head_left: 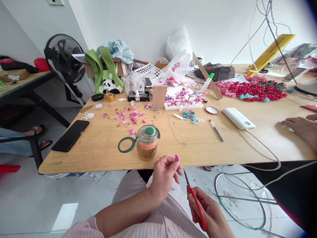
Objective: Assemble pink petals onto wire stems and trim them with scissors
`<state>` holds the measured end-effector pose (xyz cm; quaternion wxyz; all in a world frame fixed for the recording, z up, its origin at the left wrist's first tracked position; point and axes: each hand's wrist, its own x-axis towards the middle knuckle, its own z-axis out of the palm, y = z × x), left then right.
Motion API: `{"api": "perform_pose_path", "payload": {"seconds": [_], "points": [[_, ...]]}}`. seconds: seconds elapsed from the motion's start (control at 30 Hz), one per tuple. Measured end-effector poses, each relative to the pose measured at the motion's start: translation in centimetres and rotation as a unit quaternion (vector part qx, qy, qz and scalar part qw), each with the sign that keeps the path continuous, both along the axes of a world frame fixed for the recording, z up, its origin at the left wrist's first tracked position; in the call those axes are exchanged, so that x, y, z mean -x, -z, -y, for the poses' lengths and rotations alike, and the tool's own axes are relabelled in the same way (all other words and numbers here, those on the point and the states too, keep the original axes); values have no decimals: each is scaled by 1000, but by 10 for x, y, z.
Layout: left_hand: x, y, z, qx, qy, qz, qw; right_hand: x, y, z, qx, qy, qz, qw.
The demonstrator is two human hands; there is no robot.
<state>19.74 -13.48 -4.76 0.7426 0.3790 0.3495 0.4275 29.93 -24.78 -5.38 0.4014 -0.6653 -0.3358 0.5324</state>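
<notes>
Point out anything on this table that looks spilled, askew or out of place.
Pink petals lie scattered loose across the table behind the jar, like a spill. The wooden strip leans at a slant. The left hand pinches one petal; the right hand holds red scissors.

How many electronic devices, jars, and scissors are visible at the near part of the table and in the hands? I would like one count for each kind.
Phone: 1
Power bank: 1
Jar: 1
Scissors, in the right hand: 1
Total: 4

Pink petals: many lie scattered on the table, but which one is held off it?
The single petal pinched in the left hand's fingertips, below the table edge; the others lie loose on the tabletop.
</notes>
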Motion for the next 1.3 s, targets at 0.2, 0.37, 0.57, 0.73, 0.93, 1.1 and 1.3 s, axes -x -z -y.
{"api": "perform_pose_path", "payload": {"seconds": [0.2,0.37,0.57,0.73,0.93,1.1,1.3], "points": [[0,0,0,-1,34,-13,999,5,-13,0,-12,5,-11,1000],[0,-1,-1,-3,34,-14,999,5,-16,-1,-13,-15,-4,1000],[-1,1,-1,3,38,-7,999,5,-17,-2,-18,-15,5,1000],[-1,2,-1,4,31,-9,999,6,-16,-1,-23,-9,18,1000],[-1,0,-2,10,28,-11,1000,-1,-5,1,-31,-36,57,997],[-1,-1,-2,14,31,-6,999,-5,0,1,-30,-56,102,993],[-1,-1,-3,19,11,-3,1000,0,-2,1,-44,36,104,993]]}}
